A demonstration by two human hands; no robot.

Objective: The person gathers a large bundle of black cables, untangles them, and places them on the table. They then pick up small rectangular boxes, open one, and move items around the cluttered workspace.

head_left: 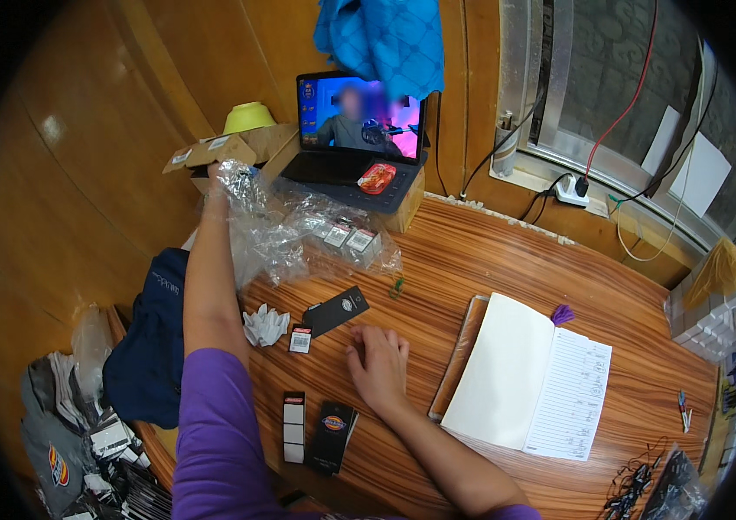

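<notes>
My left arm stretches far forward, and my left hand (216, 184) is at the open cardboard box (216, 152), beside a clear plastic bag (277, 234). Its fingers are hidden there. My right hand (381, 366) rests on the table, fingers loosely bent and apart, holding nothing. Just beyond it lie a black hang tag (336, 311), a small barcode label (299, 339) and crumpled white paper (266, 326). Nearer to me are a strip of white labels (294, 427) and a stack of black tags (331, 436). More labels (349, 237) show by the bag.
A laptop-like screen (359, 117) stands at the back, a red packet (377, 178) on its keyboard. An open notebook (507, 373) lies right of my right hand. Dark blue cloth (149, 338) and a grey garment (52, 442) are at left. White boxes (715, 308) stand at the right edge.
</notes>
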